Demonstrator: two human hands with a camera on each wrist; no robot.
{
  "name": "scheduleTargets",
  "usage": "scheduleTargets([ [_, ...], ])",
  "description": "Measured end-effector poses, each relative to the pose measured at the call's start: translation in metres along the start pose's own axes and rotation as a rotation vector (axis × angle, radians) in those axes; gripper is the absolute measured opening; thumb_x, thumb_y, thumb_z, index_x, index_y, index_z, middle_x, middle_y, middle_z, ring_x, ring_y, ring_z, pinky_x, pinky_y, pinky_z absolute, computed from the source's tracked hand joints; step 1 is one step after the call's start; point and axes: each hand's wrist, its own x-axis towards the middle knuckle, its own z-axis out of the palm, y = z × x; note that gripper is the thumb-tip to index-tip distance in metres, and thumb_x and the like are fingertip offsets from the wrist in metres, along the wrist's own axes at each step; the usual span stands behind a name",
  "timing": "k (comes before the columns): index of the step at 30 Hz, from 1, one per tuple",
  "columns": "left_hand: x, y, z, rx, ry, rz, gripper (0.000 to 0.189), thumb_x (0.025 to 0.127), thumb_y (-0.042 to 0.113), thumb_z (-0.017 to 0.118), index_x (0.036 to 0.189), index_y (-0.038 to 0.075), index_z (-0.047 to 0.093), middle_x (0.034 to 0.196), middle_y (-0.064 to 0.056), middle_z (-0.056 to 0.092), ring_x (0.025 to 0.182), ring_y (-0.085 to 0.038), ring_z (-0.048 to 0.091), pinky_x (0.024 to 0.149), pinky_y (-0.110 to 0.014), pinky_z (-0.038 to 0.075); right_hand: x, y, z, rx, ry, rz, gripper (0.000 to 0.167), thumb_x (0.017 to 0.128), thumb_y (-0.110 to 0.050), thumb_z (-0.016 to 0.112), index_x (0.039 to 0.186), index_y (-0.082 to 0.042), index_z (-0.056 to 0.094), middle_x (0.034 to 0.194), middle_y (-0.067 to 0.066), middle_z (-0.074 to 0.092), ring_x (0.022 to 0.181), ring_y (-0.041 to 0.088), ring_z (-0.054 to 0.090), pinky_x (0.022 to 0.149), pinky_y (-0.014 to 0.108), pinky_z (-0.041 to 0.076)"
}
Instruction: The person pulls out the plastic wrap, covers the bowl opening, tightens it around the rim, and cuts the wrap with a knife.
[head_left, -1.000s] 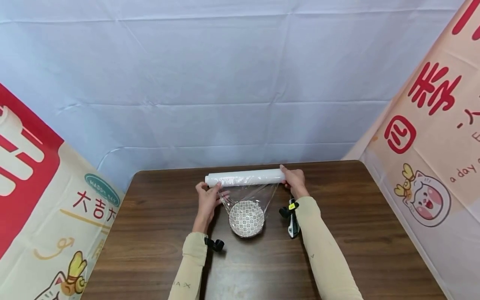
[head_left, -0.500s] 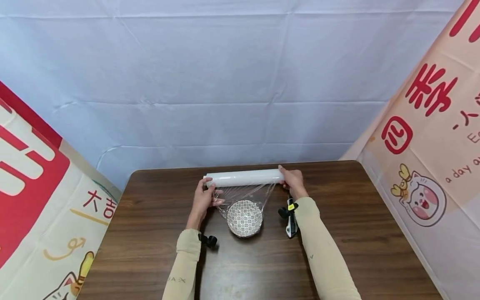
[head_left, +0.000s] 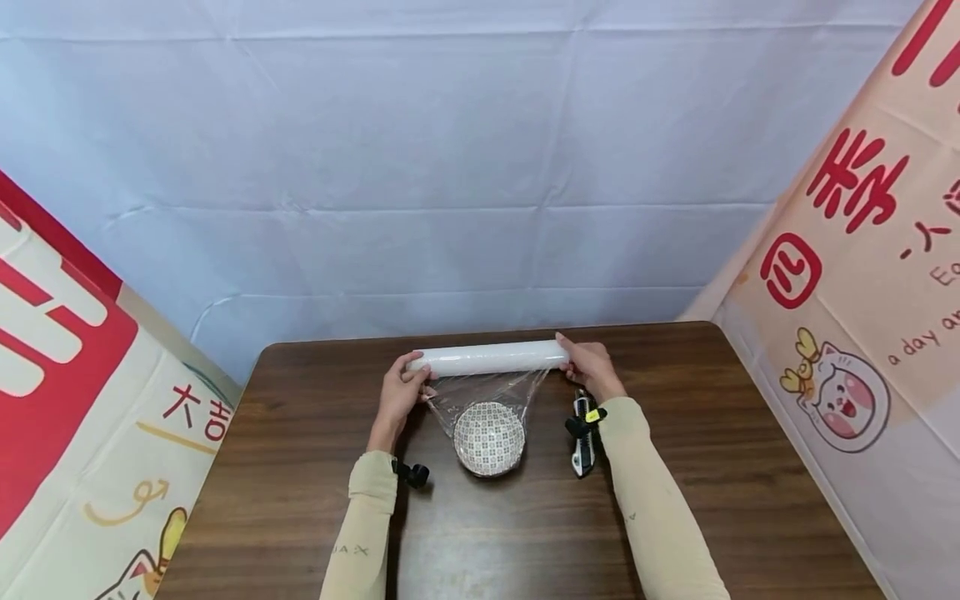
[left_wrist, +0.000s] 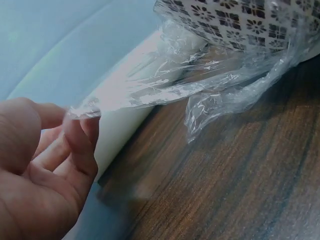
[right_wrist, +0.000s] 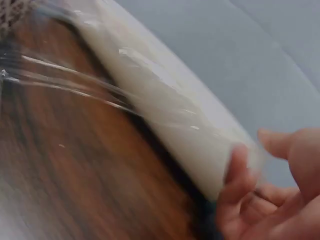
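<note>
A white roll of plastic wrap lies crosswise near the far edge of the table. Clear film stretches from it over a round bowl with a small brown-and-white pattern. My left hand is by the roll's left end; its thumb and fingertips pinch the gathered film edge, as the left wrist view shows. At the other end, my right hand grips the roll, thumb on top and fingers curled below. Loose, crinkled film hangs beside the bowl in the left wrist view. The right wrist view is blurred.
A utility knife lies on the brown wooden table to the right of the bowl, close to my right wrist. Behind the table's far edge hangs a pale cloth backdrop. Printed banners stand on both sides.
My left hand has shifted left along the film to the roll's end, and its spread fingers have drawn in. The right wrist has moved slightly right, uncovering more of the utility knife.
</note>
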Motion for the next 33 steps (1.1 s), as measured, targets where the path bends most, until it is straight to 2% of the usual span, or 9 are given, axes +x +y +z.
scheduleTargets([
  [4, 0.000, 0.001, 0.000, -0.010, -0.025, 0.002, 0.053, 0.106, 0.012, 0.063, 0.155, 0.015, 0.045, 0.102, -0.017, 0.080, 0.063, -0.010, 0.069, 0.060, -0.022, 0.054, -0.011, -0.004, -0.016, -0.070, 0.063, -0.071, 0.061, 0.102, -0.046, 0.066, 0.137, 0.003, 0.055, 0.097, 0.000, 0.066, 0.065, 0.001, 0.066, 0.059, 0.017, 0.053],
  [7, 0.000, 0.001, -0.001, -0.031, -0.039, 0.005, 0.057, 0.105, 0.009, 0.063, 0.158, 0.012, 0.042, 0.097, -0.015, 0.081, 0.061, -0.010, 0.067, 0.060, -0.022, 0.054, -0.027, -0.002, -0.028, -0.251, 0.109, -0.144, 0.054, 0.104, -0.044, 0.063, 0.130, 0.004, 0.060, 0.106, 0.010, 0.070, 0.070, 0.006, 0.068, 0.064, 0.021, 0.055],
  [12, -0.001, 0.001, -0.005, -0.081, -0.065, -0.013, 0.064, 0.104, 0.003, 0.062, 0.162, 0.010, 0.036, 0.084, -0.009, 0.080, 0.060, -0.009, 0.067, 0.058, -0.020, 0.054, -0.066, 0.016, -0.033, -0.689, 0.101, -0.227, 0.051, 0.103, -0.047, 0.063, 0.117, 0.002, 0.067, 0.107, 0.020, 0.072, 0.085, 0.022, 0.066, 0.067, 0.028, 0.049],
  [14, -0.002, 0.001, -0.006, -0.095, -0.078, -0.026, 0.065, 0.104, 0.002, 0.062, 0.163, 0.011, 0.037, 0.086, -0.012, 0.081, 0.061, -0.009, 0.069, 0.059, -0.020, 0.056, -0.084, 0.028, -0.031, -0.806, 0.104, -0.221, 0.052, 0.101, -0.049, 0.064, 0.110, 0.002, 0.067, 0.102, 0.021, 0.070, 0.084, 0.025, 0.063, 0.065, 0.030, 0.046],
  [17, -0.003, 0.002, -0.008, -0.088, -0.100, -0.042, 0.066, 0.104, 0.000, 0.061, 0.163, 0.014, 0.037, 0.101, -0.024, 0.080, 0.062, -0.009, 0.071, 0.061, -0.019, 0.057, -0.110, 0.046, -0.025, -0.903, 0.126, -0.198, 0.057, 0.098, -0.051, 0.069, 0.106, 0.005, 0.060, 0.093, 0.021, 0.063, 0.077, 0.028, 0.059, 0.059, 0.035, 0.045],
  [20, -0.003, 0.003, -0.009, -0.077, -0.120, -0.056, 0.067, 0.104, 0.000, 0.061, 0.164, 0.015, 0.036, 0.119, -0.032, 0.074, 0.064, -0.009, 0.072, 0.062, -0.019, 0.057, -0.128, 0.062, -0.017, -0.942, 0.163, -0.188, 0.063, 0.094, -0.050, 0.075, 0.106, 0.008, 0.055, 0.086, 0.020, 0.059, 0.070, 0.029, 0.057, 0.054, 0.040, 0.045],
  [22, -0.002, 0.004, -0.010, -0.072, -0.123, -0.057, 0.067, 0.104, 0.000, 0.060, 0.164, 0.016, 0.035, 0.122, -0.034, 0.072, 0.065, -0.010, 0.072, 0.063, -0.019, 0.057, -0.135, 0.069, -0.011, -0.949, 0.189, -0.191, 0.063, 0.093, -0.048, 0.076, 0.108, 0.009, 0.053, 0.082, 0.020, 0.059, 0.066, 0.030, 0.058, 0.052, 0.041, 0.046],
  [27, -0.001, 0.005, -0.011, -0.066, -0.116, -0.044, 0.067, 0.104, -0.002, 0.059, 0.165, 0.015, 0.034, 0.111, -0.029, 0.077, 0.066, -0.011, 0.072, 0.063, -0.019, 0.056, -0.136, 0.075, -0.006, -0.900, 0.191, -0.190, 0.046, 0.097, -0.038, 0.071, 0.102, 0.005, 0.054, 0.074, 0.015, 0.059, 0.060, 0.030, 0.058, 0.048, 0.038, 0.044],
  [33, -0.002, 0.003, -0.010, -0.075, -0.131, -0.069, 0.069, 0.104, -0.002, 0.061, 0.165, 0.017, 0.034, 0.096, -0.015, 0.082, 0.067, -0.010, 0.072, 0.063, -0.020, 0.056, -0.134, 0.071, -0.017, -0.715, 0.160, -0.117, 0.043, 0.099, -0.041, 0.060, 0.071, -0.009, 0.057, 0.057, 0.001, 0.052, 0.054, 0.020, 0.052, 0.051, 0.031, 0.041],
])
